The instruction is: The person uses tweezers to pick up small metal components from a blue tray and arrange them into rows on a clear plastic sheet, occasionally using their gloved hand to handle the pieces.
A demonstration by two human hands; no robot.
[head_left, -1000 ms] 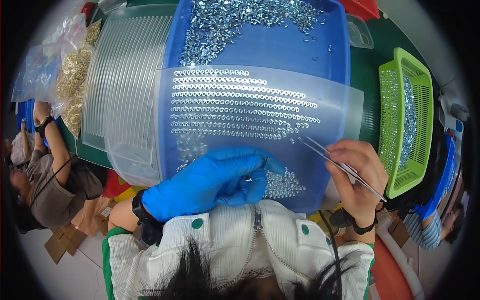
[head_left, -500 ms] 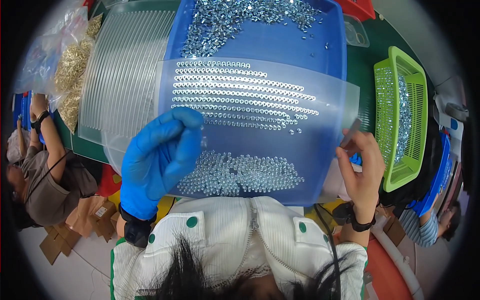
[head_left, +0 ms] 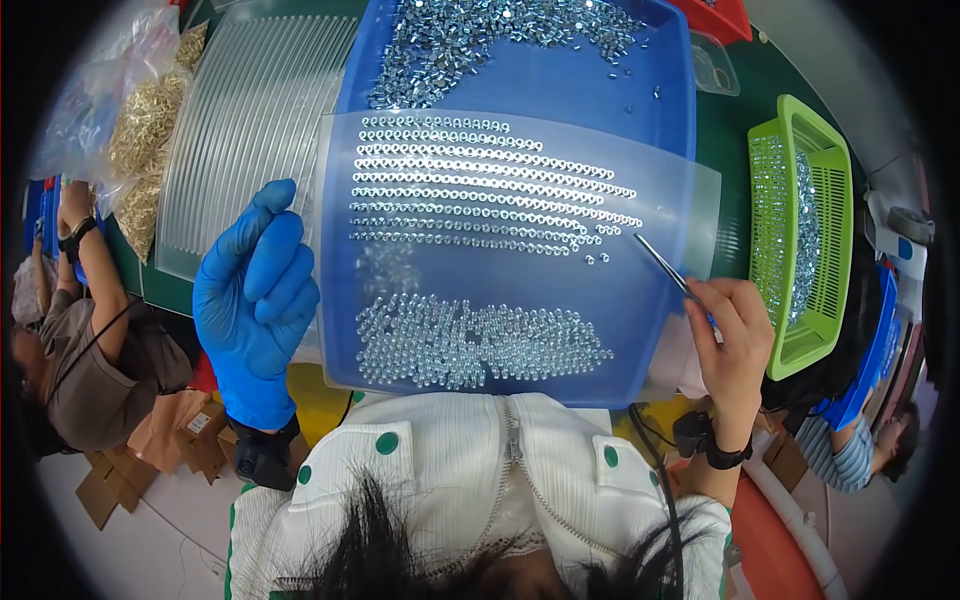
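In its blue glove, my left hand (head_left: 262, 290) has its fingers curled together, beside the left edge of the clear plastic sheet; whether anything is between the fingers is hidden. My right hand (head_left: 736, 335) pinches a pair of metal tweezers (head_left: 662, 262), whose tips point at the right ends of the bead rows. Rows of small clear beads (head_left: 470, 185) run across the sheet (head_left: 520, 275), which lies over the blue tray (head_left: 672, 60). A loose heap of clear beads (head_left: 480, 340) spreads along the sheet's near side.
Many small shiny metallic pieces (head_left: 440, 45) lie in the tray's far part. Left of it are a ridged clear panel (head_left: 250, 120) and bags of gold-coloured pieces (head_left: 145, 150). A green basket (head_left: 838, 170) holds more shiny pieces at the right. Another person (head_left: 100, 330) is at the far left.
My left hand has moved left, off the sheet. The tweezers in my right hand have swung round so their tips now reach the bead rows.
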